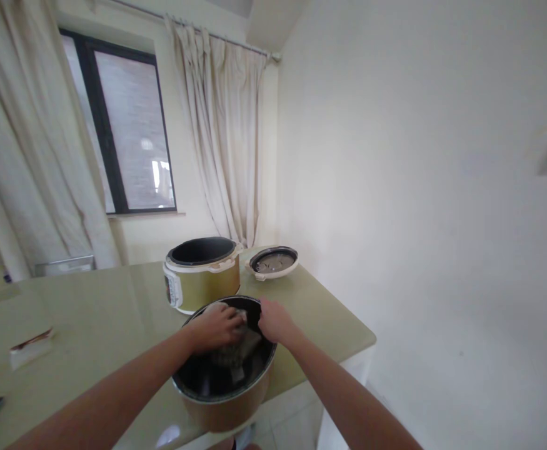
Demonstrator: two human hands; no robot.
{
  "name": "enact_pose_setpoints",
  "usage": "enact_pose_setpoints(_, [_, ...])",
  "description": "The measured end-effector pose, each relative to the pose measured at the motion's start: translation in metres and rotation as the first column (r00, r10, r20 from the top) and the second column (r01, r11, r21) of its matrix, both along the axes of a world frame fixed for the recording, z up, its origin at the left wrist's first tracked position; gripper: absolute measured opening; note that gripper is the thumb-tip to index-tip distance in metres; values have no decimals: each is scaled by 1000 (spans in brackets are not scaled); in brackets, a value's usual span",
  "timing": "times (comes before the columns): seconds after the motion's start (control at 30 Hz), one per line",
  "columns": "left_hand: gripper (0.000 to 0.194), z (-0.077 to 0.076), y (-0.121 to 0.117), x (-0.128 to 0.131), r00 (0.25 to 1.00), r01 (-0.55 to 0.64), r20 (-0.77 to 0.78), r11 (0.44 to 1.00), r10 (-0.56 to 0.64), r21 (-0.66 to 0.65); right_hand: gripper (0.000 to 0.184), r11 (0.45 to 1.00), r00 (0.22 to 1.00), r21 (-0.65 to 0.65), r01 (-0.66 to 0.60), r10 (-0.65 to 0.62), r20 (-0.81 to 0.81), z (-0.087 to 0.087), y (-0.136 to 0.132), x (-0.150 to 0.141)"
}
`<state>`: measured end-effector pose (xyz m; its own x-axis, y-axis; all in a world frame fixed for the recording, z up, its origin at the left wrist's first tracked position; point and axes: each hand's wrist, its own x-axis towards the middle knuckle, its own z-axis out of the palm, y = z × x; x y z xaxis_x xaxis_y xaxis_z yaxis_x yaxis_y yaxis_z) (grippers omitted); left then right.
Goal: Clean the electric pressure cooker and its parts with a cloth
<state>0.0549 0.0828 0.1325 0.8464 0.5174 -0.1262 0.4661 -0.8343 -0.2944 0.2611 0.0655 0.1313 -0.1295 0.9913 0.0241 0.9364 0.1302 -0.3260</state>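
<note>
Head view: the left hand (219,326) is down inside the pot (224,414), fingers curled (blurred, can't tell on what), while the right hand (276,322) grips its rim; beyond them stands the cooker (210,286). Any next move calls for steady rim support.

From my end I can read no words, brands, numbers or signs on this feed; the markings on the cooker's (212,284) control panel (174,290) are too small for me to make out
</note>
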Motion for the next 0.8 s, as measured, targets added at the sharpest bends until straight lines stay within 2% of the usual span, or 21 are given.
enact_pose_setpoints(0.03, [46, 2, -2, -2, 991, -132, -6, 990, 132, -39, 33, 1000, 1000, -7, 19, -19, 9, 0, 0, -1])
enact_pose_setpoints(0.1, [64, 7, -8, -4, 939, -343, -21, 934, 343, -95, 34, 999, 999, -19, 35, -34, 17, 3, -1, -2])
enact_pose_setpoints(0.23, [58, 17, -23, -2, 808, -586, -84, 782, 583, -212, 35, 999, 1000, -40, 19, -18, 7, 8, -3, -4])
enact_pose_setpoints(0.3, [56, 19, -30, 1, 784, -616, -141, 729, 605, -298, 36, 999, 1000, -46, 7, -7, -1, 10, -2, -6])
enact_pose_setpoints(0.4, [45, 17, -42, 12, 835, -518, -128, 683, 536, -515, 38, 999, 1000, -47, 1, -1, -15, 8, 0, -10])
enact_pose_setpoints(0.47, [35, 12, -50, 26, 877, -398, -34, 687, 479, -607, 41, 999, 1000, -36, -4, 3, -30, 6, 2, -11])
enact_pose_setpoints(0.53, [30, 5, -55, 41, 882, -350, 52, 725, 468, -593, 44, 1000, 999, -22, -22, 21, -49, 3, 4, -11])
enact_pose_setpoints(0.67, [34, -2, -57, 65, 824, -466, 106, 772, 557, -432, 42, 999, 997, -14, -40, 39, -66, 3, 5, -10])
enact_pose_setpoints(0.8, [34, 3, -48, 72, 784, -558, 150, 789, 603, -258, 34, 1000, 998, -15, 2, -3, -58, 6, 1, -11])
